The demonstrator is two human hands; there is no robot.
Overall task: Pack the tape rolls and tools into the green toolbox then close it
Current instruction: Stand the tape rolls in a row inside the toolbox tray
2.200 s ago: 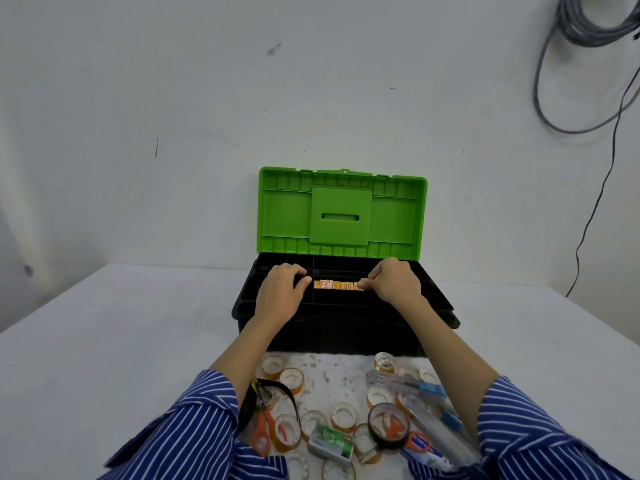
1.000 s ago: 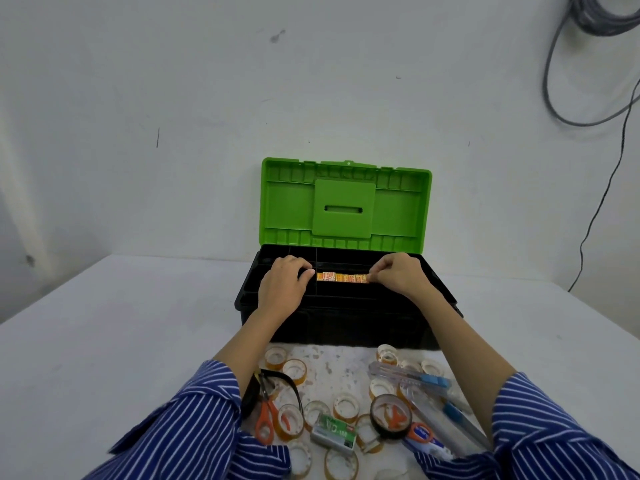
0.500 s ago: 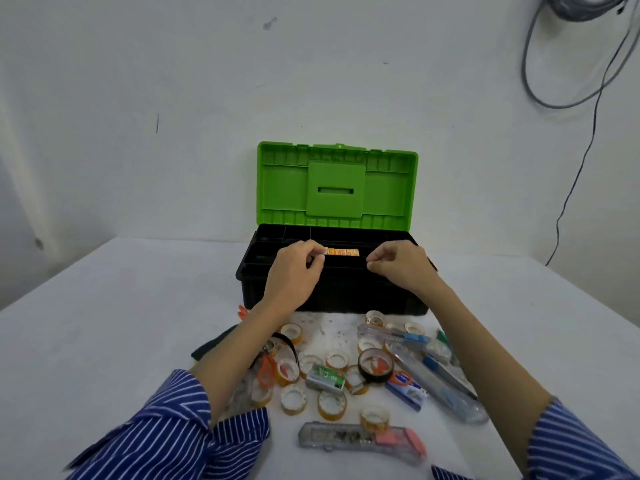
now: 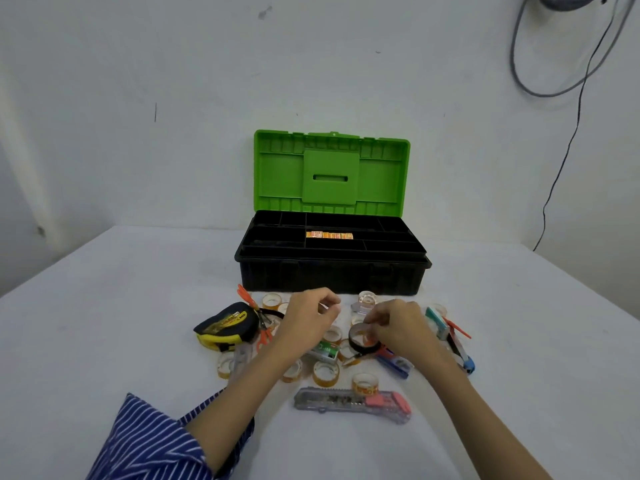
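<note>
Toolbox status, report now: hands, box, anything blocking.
Left hand curled, holding nothing visible. Right hand gripping black tape roll. Toolbox open, tray nearly bare. Tape rolls and tools unpacked on table. Nothing blocking.

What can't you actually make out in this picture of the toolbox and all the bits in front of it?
- Head view: the left hand covers whatever lies under it; whether it pinches anything is unclear.
- The right hand hides part of the black tape roll.
- The print on the orange strip in the toolbox is too small to read.
- The toolbox's lower space is hidden by its tray.
</note>
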